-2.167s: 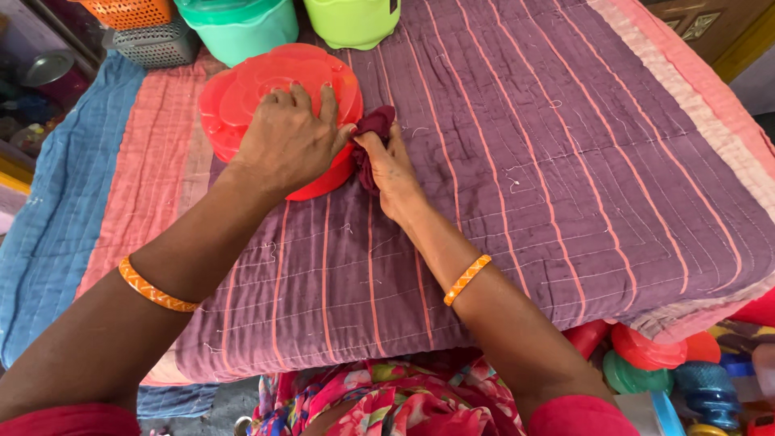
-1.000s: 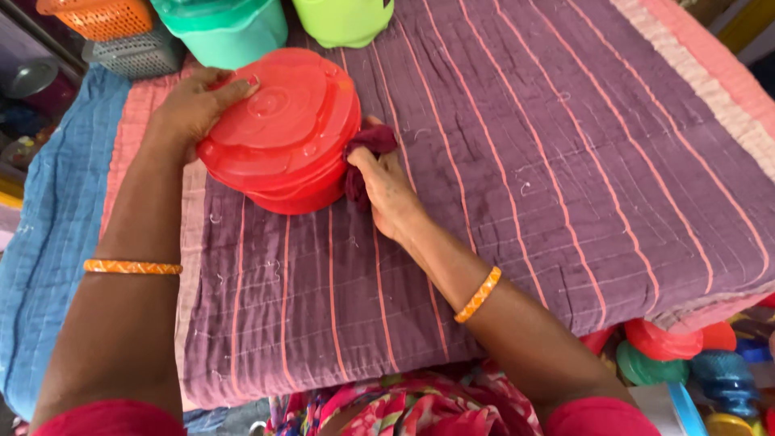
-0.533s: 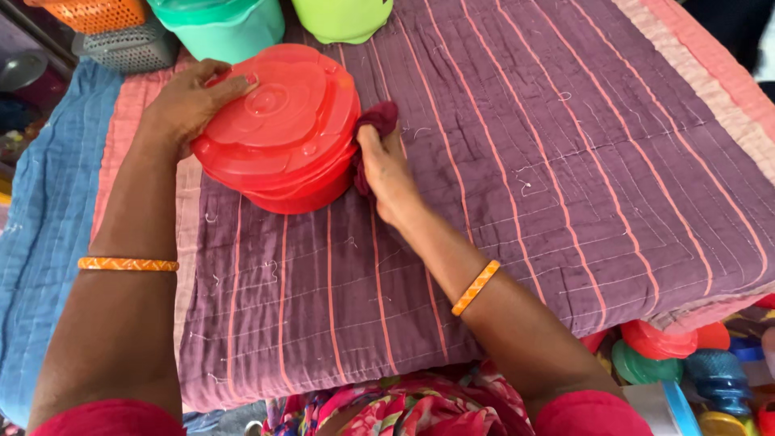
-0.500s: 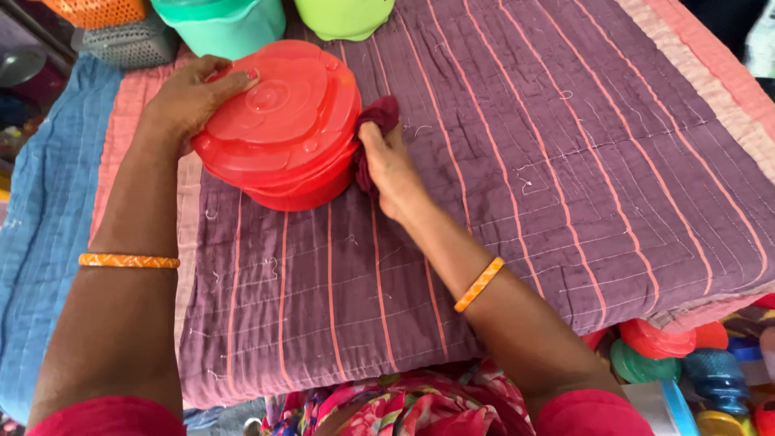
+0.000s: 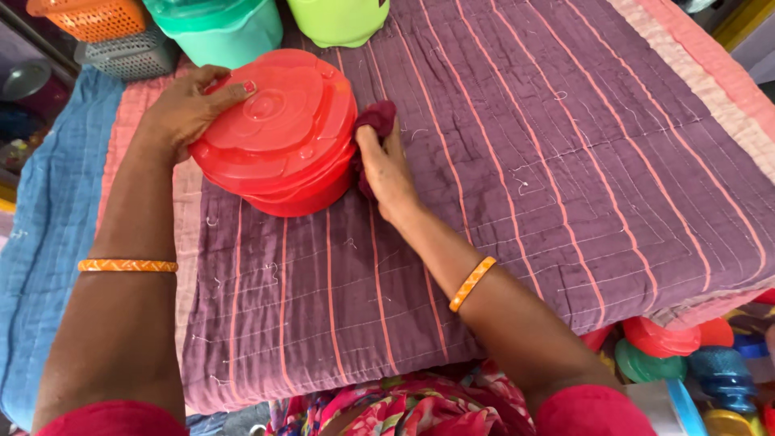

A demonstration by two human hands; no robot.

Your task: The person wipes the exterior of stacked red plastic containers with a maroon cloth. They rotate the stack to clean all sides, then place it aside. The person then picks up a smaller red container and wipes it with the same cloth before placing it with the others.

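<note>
The red round container [image 5: 278, 133], lid on and tilted, rests on the purple striped quilt [image 5: 525, 161], between the two hands. The left hand [image 5: 187, 109] lies flat-fingered and uncurled across the far left rim of the lid, steadying it. The right hand [image 5: 387, 169] is closed around a bunched maroon cloth [image 5: 375, 119] pressed to the container's right side wall, so the container lies just left of that hand, touching the cloth.
</note>
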